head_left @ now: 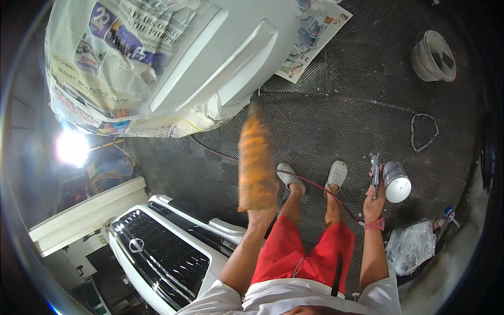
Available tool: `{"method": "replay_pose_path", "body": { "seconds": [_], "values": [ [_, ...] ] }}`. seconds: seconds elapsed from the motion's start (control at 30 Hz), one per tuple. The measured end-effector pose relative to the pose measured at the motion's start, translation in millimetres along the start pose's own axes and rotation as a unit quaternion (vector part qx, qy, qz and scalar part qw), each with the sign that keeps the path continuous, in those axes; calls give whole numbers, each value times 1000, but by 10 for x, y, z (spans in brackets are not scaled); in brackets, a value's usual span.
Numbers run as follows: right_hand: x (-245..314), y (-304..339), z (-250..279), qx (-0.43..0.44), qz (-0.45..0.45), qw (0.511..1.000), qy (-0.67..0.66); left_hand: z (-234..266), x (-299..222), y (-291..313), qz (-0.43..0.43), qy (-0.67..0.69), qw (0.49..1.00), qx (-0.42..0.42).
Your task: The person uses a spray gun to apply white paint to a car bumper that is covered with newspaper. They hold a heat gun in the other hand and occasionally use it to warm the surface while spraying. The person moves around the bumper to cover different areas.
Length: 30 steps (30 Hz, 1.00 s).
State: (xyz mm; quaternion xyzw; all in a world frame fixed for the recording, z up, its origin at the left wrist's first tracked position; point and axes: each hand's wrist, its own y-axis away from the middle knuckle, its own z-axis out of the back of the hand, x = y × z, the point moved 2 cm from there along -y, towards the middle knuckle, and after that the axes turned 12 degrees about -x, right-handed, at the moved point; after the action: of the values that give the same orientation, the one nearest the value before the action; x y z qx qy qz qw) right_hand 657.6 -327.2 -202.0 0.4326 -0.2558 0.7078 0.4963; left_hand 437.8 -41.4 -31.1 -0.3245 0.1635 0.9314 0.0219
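- Spray gun [375, 176] in the right hand [374, 205], out to the person's right, low beside the right foot; its cup [397, 182] sits on the outer side, pale round end toward the camera.
- Right hand closed around the gun's grip, fingers partly hidden; whether one rests on the trigger, I cannot tell. Such a hold probably keeps the cup steady and well off the legs.
- Left hand [261, 217] mostly covered by an orange thing [257, 165], long, patterned and blurred, perhaps cloth. How far the fingers are closed, and whether they grip it or sit inside it, cannot be told. It points toward the pale panel [236, 55], though contact is unclear.
- Red hose [320, 189] runs from near the right wrist behind the legs and leftward over the floor [315, 136], probably as the gun's supply; the joint itself is hard to make out.
- Newspaper [126, 52] wraps around the panel, likely to shield what it covers.
- Bucket [420, 60] stands at the far right, well apart from the panel.
- Plastic-wrapped bundle [412, 247] lies near the right forearm; a white car [163, 257] stands at lower left.
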Motion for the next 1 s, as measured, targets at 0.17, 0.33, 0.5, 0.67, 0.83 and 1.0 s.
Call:
{"method": "replay_pose_path", "body": {
  "seconds": [0.17, 0.33, 0.5, 0.67, 0.83, 1.0],
  "values": [
    [367, 29, -206, 2, 21, 1000, 20, 538, 882, 227, 38, 35, 985, -166],
    [1056, 215, -446, 54, 11, 997, 52, 948, 941, 119, 140, 223, 946, -189],
    [1364, 485, -727, 83, 96, 984, 128, 1112, 550, -75, 151, 281, 941, -110],
    [1768, 719, -994, 113, 50, 988, 93, 1211, 534, -289, -83, 205, 969, 113],
    [2022, 850, -1203, 112, 76, 984, 114, 1418, 593, -549, 8, 385, 879, 281],
    [2332, 865, -1356, 122, 86, 984, 101, 1665, 681, -722, -212, 214, 951, 76]
  ]
}}
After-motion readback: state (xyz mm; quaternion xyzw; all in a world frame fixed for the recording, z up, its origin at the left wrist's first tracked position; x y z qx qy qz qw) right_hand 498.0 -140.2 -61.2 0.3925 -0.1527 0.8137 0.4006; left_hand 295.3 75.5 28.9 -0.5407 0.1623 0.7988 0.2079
